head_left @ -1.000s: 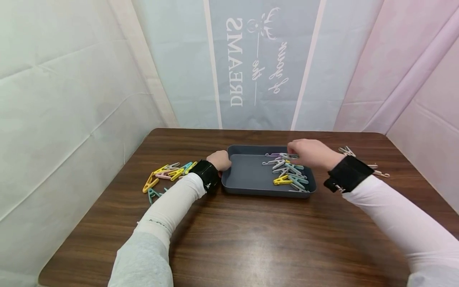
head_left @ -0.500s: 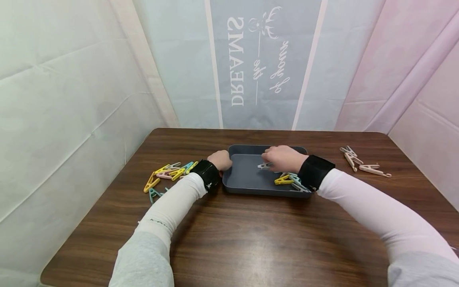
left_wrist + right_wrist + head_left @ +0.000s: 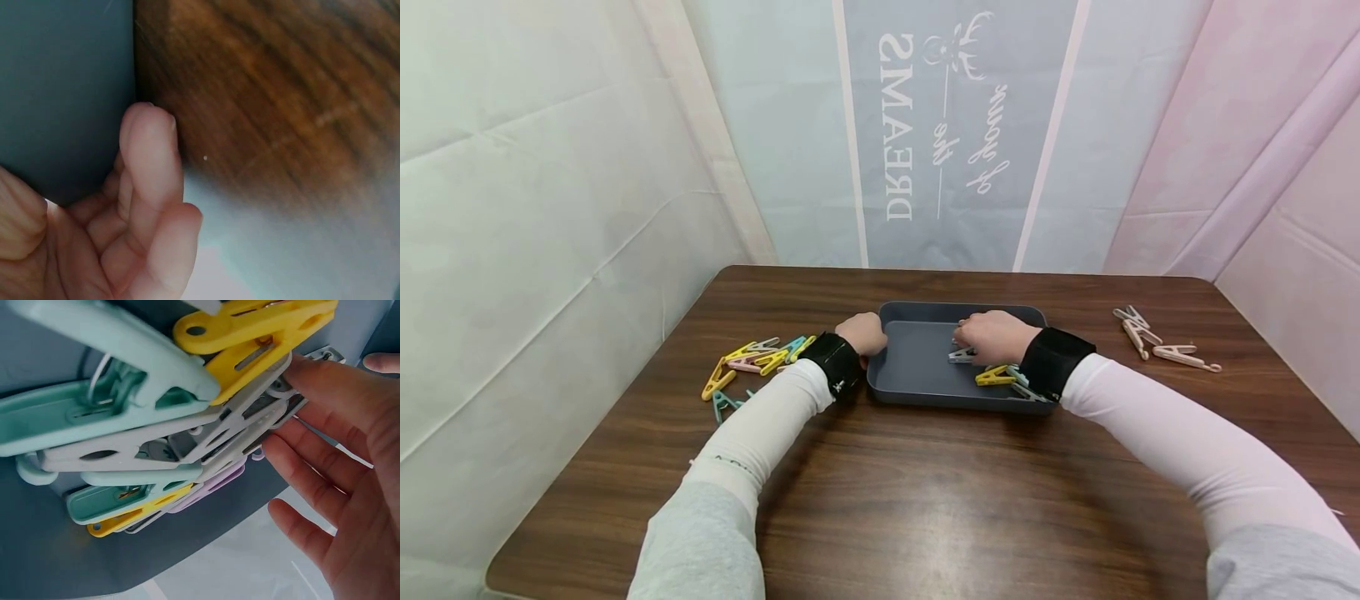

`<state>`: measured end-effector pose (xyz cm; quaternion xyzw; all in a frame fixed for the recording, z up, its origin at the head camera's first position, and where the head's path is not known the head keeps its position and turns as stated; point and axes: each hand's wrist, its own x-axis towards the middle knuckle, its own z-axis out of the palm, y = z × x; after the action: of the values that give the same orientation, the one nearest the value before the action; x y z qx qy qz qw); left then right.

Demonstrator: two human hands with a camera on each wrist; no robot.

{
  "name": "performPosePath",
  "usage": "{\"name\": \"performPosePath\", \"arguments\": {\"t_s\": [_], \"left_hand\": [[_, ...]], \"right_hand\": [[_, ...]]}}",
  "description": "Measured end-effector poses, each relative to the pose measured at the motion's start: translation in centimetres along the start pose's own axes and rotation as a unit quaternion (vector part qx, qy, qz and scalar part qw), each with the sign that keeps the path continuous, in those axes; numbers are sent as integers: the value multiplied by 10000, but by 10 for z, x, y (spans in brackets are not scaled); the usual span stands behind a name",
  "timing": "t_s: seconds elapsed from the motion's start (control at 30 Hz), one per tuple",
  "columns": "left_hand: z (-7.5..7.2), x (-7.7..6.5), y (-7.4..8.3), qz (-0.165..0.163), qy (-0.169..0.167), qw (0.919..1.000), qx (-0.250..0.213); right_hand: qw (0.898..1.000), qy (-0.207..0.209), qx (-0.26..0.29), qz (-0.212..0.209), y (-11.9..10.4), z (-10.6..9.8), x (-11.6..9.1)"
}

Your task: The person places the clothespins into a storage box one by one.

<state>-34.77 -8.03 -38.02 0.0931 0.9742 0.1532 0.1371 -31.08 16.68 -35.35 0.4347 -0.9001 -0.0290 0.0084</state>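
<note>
"State of the hands?"

"From where I stand: left hand (image 3: pixel 861 335) curled on the tray's (image 3: pixel 910 367) left edge. Right hand (image 3: pixel 997 337) half-closed, apparently pinching a grey clothespin (image 3: pixel 961 356) midway between left and right edges."

"Handling?"

"Judged light, stiff, smooth; unlikely to break. Hold its sides without squeezing the spring, clear of the heaped clothespins (image 3: pixel 178 427) towards the right edge."

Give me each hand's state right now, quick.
Left hand: closed, holding the tray by its end.
Right hand: at gray clothespins; gripping or only touching cannot be told.
</note>
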Motion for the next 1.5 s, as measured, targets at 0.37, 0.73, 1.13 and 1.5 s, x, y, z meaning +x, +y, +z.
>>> {"name": "performPosePath", "arguments": {"t_s": [0.37, 0.73, 1.13, 1.5], "left_hand": [[1, 0, 0, -62, 4, 10000, -67], [3, 0, 3, 7, -139, 9999, -52], [5, -4, 3, -41, -96, 9999, -39], [4, -1, -2, -55, -49, 10000, -28]], "right_hand": [[9974, -459, 212, 520, -1, -3, -1], [9929, -488, 609, 900, 5, -13, -13], [9851, 133, 630, 1593, 30, -44, -64], [9599, 62, 982, 2626, 79, -46, -143]]}}
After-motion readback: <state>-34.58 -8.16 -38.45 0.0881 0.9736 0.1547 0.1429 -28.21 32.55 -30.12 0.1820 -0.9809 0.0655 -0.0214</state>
